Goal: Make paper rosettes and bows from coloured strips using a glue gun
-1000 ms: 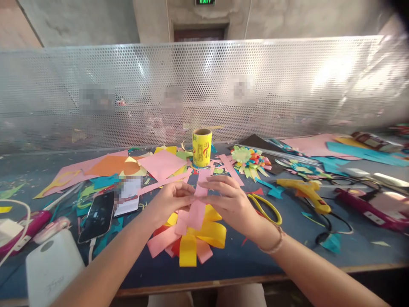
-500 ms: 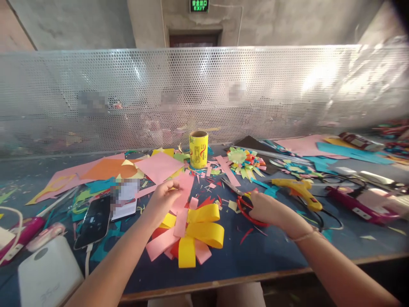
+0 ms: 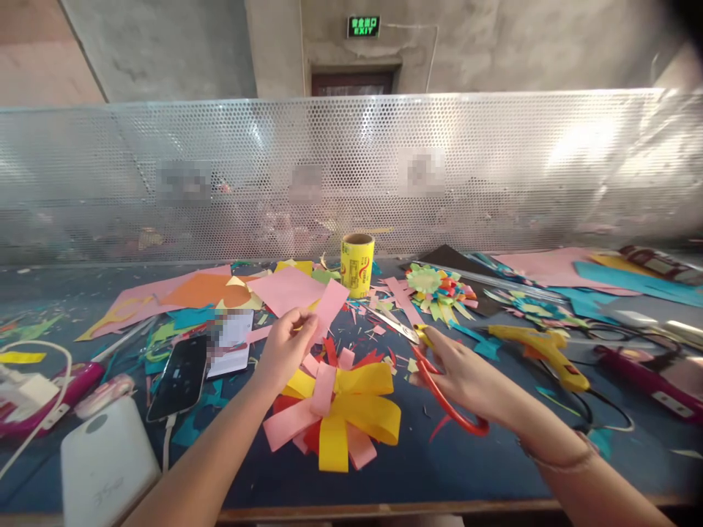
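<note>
Between the thumb and fingers of my left hand [image 3: 288,348] is a pink paper strip [image 3: 332,301], its free end slanting up to the right. My right hand [image 3: 458,369] grips red-handled scissors [image 3: 447,399], whose blades point up and left, toward the yellow tape roll. Below and between my hands lies a paper flower [image 3: 343,413] of looped yellow, pink and red strips. A square sheet of pink paper [image 3: 283,289] lies behind my left hand. Small paper scraps are scattered behind the flower.
The yellow cardboard roll [image 3: 357,267] stands upright near the perforated metal screen [image 3: 263,183]. To the right lie a yellow glue gun [image 3: 543,355] with its cable and a multicoloured paper flower [image 3: 436,289]. On the left are a phone [image 3: 179,377] and a white power bank [image 3: 110,465].
My left hand has lifted the pink strip off the table. My right hand has raised the scissors, their handles now swung out below the hand. The view has shifted slightly.
</note>
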Demonstrator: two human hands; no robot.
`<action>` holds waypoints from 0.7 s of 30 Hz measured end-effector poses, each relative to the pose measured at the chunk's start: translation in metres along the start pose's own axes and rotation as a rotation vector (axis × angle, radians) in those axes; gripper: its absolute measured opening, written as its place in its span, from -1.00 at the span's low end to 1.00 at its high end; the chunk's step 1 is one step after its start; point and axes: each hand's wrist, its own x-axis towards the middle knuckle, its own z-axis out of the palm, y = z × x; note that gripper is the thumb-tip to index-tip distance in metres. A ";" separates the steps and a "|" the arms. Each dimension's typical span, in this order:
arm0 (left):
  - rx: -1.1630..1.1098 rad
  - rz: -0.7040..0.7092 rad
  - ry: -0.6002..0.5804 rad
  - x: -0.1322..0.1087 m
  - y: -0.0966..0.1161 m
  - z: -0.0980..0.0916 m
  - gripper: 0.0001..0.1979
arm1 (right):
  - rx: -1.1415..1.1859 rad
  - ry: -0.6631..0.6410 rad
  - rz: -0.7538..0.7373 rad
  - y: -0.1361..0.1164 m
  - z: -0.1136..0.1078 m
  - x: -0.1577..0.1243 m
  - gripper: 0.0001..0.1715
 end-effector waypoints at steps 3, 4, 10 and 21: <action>0.130 0.081 0.050 -0.001 0.002 -0.001 -0.78 | 0.050 -0.061 -0.010 -0.012 0.002 0.001 -0.64; 0.152 0.099 0.049 -0.001 0.001 -0.001 -0.78 | 0.070 -0.085 -0.006 -0.014 0.003 0.002 -0.64; 0.232 0.108 -0.030 -0.004 0.000 0.004 -0.81 | 0.233 -0.159 -0.022 -0.028 0.008 0.003 -0.67; 0.257 0.141 -0.107 -0.003 -0.006 0.002 -0.80 | 0.330 -0.100 0.009 -0.022 0.027 0.008 -0.59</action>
